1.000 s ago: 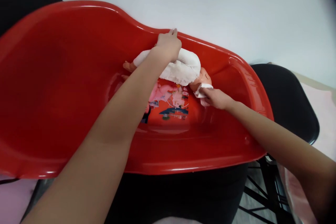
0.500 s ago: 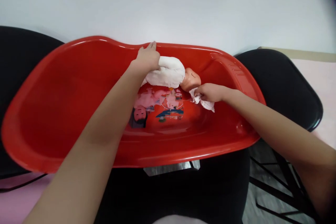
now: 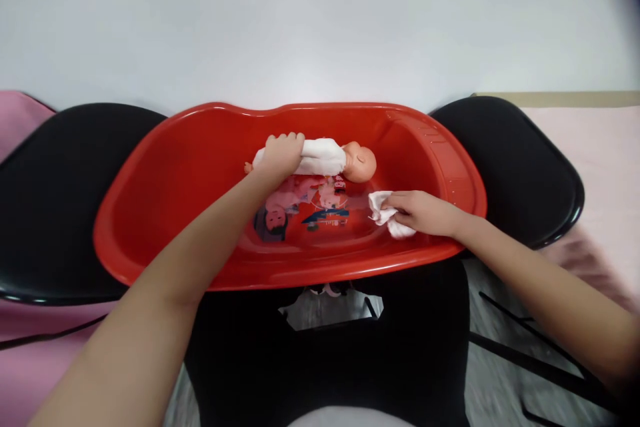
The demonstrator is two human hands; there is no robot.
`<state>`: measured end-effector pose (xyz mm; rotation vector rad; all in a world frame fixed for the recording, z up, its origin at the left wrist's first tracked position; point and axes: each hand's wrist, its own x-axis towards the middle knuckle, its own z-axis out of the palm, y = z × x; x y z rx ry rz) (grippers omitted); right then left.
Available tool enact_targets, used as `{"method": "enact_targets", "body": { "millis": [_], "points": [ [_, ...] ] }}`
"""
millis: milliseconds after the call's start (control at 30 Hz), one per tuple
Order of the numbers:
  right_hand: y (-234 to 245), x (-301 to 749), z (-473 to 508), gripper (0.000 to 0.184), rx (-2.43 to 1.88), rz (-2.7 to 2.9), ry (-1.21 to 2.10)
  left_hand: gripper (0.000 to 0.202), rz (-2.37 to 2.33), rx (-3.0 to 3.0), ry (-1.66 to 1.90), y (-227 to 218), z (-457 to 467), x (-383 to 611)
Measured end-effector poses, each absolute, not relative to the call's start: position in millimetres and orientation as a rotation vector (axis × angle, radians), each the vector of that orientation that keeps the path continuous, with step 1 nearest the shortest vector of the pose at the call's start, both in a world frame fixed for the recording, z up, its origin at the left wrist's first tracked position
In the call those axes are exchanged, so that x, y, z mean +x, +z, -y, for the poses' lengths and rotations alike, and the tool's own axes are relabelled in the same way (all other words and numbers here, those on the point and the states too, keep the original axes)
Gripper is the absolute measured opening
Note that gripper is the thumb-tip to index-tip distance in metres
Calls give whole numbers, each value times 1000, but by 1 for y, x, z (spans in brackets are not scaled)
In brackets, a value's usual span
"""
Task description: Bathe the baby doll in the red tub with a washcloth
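A baby doll (image 3: 324,157) in white clothing lies on its side in a red baby bathtub (image 3: 160,173), its bare head toward the right. My left hand (image 3: 284,152) is closed round the doll's body from above, and the doll's far-left limb shows past my wrist. To the right of the doll's head, my right hand (image 3: 423,210) pinches a crumpled white cloth (image 3: 383,207). The cloth hangs apart from the doll, over the tub's right part.
The tub rests across black chairs, one at the left (image 3: 60,213), one at the right (image 3: 520,173) and one in front (image 3: 325,360). A white wall (image 3: 320,27) stands behind. Pale pink bedding (image 3: 600,167) lies at the right.
My right hand has drawn the cloth away from the doll's head, toward me and slightly right. The doll's face has turned away. My left hand stays on its body; the view has shifted.
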<state>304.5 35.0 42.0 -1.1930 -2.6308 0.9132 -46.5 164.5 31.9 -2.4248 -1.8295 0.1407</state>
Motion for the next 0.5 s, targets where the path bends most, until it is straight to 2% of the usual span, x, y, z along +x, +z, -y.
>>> {"method": "enact_targets", "body": {
  "millis": [333,500],
  "points": [
    [42,284,-35,29,-1218,2619,830,44,1691,-2457,151,-7,-101,-56],
    [56,250,-44,21,-1303,2228,1006,43,1539,-2482,298,-15,-85,-60]
  ]
}}
